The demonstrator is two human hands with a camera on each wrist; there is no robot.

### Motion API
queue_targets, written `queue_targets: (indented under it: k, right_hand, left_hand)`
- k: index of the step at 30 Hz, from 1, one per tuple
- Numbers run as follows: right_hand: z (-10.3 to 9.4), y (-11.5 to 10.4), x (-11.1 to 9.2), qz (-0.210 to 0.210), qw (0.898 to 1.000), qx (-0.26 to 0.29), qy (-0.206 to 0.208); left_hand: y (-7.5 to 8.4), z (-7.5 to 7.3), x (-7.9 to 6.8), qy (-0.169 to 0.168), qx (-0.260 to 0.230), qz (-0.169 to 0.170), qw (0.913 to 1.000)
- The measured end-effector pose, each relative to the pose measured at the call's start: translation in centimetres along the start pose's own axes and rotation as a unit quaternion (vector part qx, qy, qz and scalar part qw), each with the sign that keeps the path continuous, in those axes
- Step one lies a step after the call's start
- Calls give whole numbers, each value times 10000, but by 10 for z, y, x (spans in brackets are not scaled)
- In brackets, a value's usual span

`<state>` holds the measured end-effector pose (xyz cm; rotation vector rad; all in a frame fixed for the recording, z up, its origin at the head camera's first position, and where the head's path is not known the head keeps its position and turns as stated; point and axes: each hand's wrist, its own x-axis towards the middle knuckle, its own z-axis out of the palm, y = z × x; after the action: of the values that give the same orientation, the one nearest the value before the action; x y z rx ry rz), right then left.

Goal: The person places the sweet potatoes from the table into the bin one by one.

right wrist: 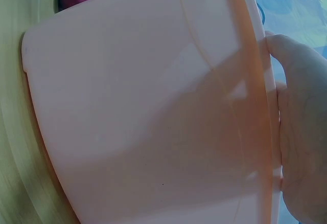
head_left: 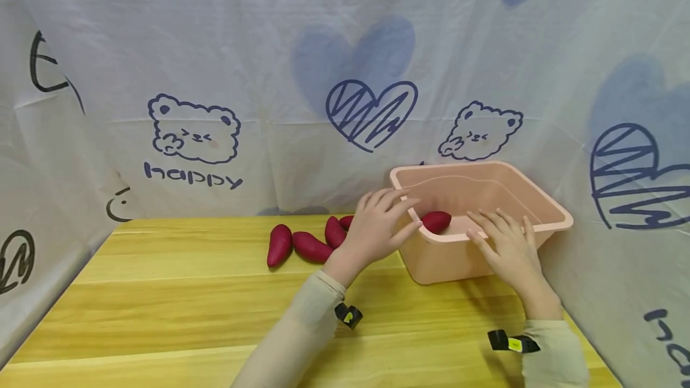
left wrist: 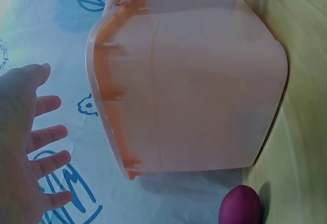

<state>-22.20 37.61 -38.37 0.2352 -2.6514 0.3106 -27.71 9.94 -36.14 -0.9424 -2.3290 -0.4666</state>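
Observation:
A pink plastic tub [head_left: 453,259] stands on the table at the right, with one dark red sweet potato [head_left: 436,222] inside. My left hand [head_left: 377,226] is at the tub's left rim, fingers spread and nothing in them; the left wrist view shows those fingers apart from the tub wall. Over the front rim reaches my right hand [head_left: 504,250], its fingers extended above the inside of the tub. The right wrist view has its thumb [right wrist: 278,42] right at the rim. Left of the tub lie several more sweet potatoes [head_left: 280,246], some partly hidden by my left hand.
The wooden table [head_left: 162,316] runs toward the left and front. A pale cloth [head_left: 280,76] printed with hearts and bears hangs behind it and along both sides, close to the tub's back and right.

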Motion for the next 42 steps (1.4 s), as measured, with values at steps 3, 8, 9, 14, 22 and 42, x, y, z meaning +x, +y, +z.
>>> queue_targets:
  k: [3, 8, 9, 14, 22, 42]
  right_hand:
    - [-1, 0, 0, 0, 10000, -10, -24]
    - [-2, -1, 0, -31, 10000, 28, 22]
    - [-2, -1, 0, -45, 10000, 28, 41]
    - [-2, -1, -1, -64, 9999, 29, 96]
    - [0, 0, -1, -42, 10000, 19, 74]
    - [-1, -3, 0, -4, 10000, -23, 14]
  left_hand:
    - [-2, -2, -7, -79, -71, -157, 9998]
    - [-8, -6, -18, -245, -85, -388, 9989]
    - [-9, -6, -20, -249, -107, -420, 9988]
    - [-17, -7, -31, -275, -208, -584, 9977]
    - [-30, -8, -44, -201, -358, -862, 9954]
    - [-72, -6, -73, 166, -600, -1657, 9842]
